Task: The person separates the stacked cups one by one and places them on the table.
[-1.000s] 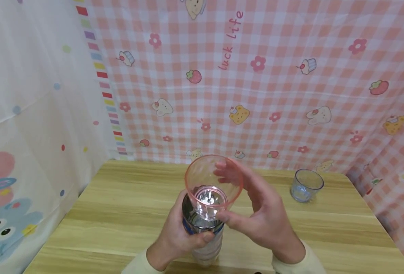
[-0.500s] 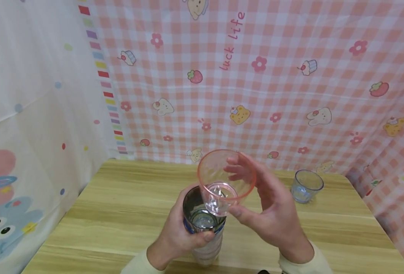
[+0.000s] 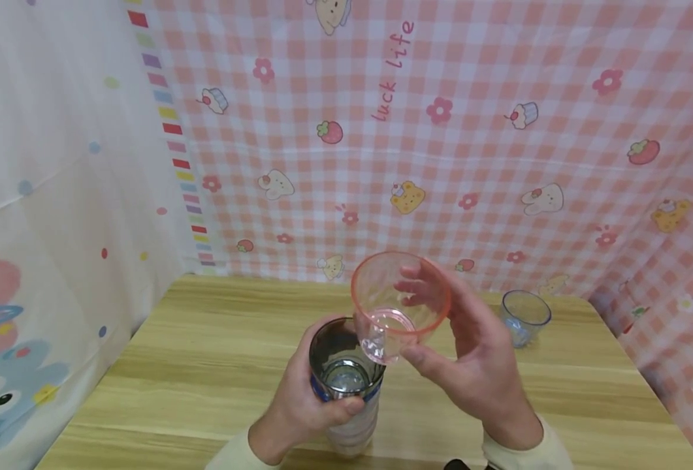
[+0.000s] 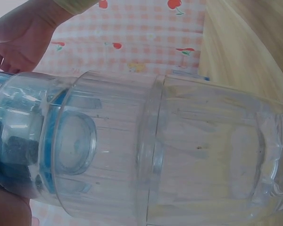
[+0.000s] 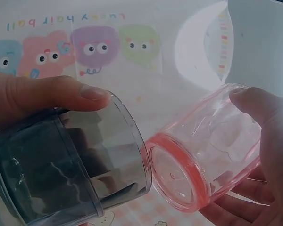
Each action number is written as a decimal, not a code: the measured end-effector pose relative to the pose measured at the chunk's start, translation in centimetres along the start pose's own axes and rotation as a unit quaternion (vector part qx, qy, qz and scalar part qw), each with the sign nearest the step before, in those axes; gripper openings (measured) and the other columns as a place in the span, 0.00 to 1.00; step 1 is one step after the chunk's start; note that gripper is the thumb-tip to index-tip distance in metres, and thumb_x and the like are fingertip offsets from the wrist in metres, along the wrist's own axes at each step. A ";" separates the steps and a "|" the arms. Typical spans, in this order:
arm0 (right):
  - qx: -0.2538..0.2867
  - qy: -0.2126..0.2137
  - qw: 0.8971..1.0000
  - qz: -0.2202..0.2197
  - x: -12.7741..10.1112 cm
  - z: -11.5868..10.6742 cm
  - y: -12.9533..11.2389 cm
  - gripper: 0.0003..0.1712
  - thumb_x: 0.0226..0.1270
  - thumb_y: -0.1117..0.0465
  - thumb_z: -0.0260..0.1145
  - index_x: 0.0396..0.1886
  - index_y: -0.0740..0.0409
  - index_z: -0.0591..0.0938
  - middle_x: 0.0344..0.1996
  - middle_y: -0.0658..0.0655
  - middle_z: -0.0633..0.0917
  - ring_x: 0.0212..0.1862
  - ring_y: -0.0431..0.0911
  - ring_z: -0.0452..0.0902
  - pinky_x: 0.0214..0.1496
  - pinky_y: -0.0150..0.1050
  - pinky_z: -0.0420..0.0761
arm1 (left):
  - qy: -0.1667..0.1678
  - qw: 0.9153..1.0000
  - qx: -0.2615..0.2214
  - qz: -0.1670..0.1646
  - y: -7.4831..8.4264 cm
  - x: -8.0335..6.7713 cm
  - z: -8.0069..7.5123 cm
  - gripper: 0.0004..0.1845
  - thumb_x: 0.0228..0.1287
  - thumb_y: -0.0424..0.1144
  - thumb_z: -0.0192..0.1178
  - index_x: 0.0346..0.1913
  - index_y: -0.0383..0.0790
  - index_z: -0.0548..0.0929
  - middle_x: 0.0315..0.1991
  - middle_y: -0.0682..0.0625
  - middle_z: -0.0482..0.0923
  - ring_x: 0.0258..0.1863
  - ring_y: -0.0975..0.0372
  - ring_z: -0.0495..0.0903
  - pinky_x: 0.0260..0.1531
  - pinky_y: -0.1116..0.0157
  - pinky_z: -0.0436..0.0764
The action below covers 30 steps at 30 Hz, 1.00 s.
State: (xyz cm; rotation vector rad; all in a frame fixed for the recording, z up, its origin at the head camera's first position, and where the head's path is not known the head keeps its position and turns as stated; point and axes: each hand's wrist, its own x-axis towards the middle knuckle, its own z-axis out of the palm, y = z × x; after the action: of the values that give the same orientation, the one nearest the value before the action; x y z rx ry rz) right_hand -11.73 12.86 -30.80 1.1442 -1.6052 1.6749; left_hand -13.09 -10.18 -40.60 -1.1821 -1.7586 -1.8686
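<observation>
My left hand (image 3: 302,385) grips the upper part of a tall stack of nested clear plastic cups. On top sits a dark grey see-through cup (image 3: 346,375), open upward; blue shows just under it. Lower down, the left wrist view shows colourless cups (image 4: 198,150) below the blue cup (image 4: 19,132). In my right hand (image 3: 481,365) is a pink see-through cup (image 3: 388,321), held by thumb and fingers, its mouth up and tilted. From the right wrist view, the pink cup's base (image 5: 174,176) lies close beside the grey rim; I cannot tell if they touch.
A blue-rimmed clear cup (image 3: 525,320) stands at the back right of the wooden table (image 3: 217,339). Checked pink cloth (image 3: 299,156) hangs behind it, and white cloth on the left. A small dark object (image 3: 456,465) shows at the bottom edge.
My right hand has lifted the pink cup and moved it right, from over the grey cup's mouth to beside its rim. My left hand keeps hold of the stack.
</observation>
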 end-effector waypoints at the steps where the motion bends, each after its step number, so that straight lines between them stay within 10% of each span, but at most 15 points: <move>1: -0.001 0.002 1.000 0.001 0.0 0.0 0.0 0.46 0.64 0.68 0.81 0.75 0.81 0.68 0.68 0.66 0.84 0.64 0.50 0.85 0.69 0.39 0.85 | 0.000 1.000 0.002 0.002 0.0 0.0 0.0 0.45 0.68 0.50 0.75 0.77 0.32 0.64 0.67 0.42 0.80 0.63 0.57 0.84 0.69 0.60 0.83; 30: -0.017 0.047 0.998 0.043 -2.3 -2.7 1.9 0.43 0.59 0.82 0.75 0.74 0.80 0.69 0.65 0.65 0.85 0.63 0.50 0.87 0.64 0.36 0.86 | -0.004 1.000 -0.003 0.027 -0.3 0.1 0.0 0.45 0.69 0.48 0.73 0.76 0.27 0.62 0.63 0.30 0.78 0.63 0.57 0.83 0.63 0.57 0.88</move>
State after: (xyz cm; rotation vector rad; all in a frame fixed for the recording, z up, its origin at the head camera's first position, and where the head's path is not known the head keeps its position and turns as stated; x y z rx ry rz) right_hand -12.79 15.65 -33.60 0.9783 -1.6368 1.7230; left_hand -13.36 -10.04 -40.68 -1.2285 -1.7094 -1.8423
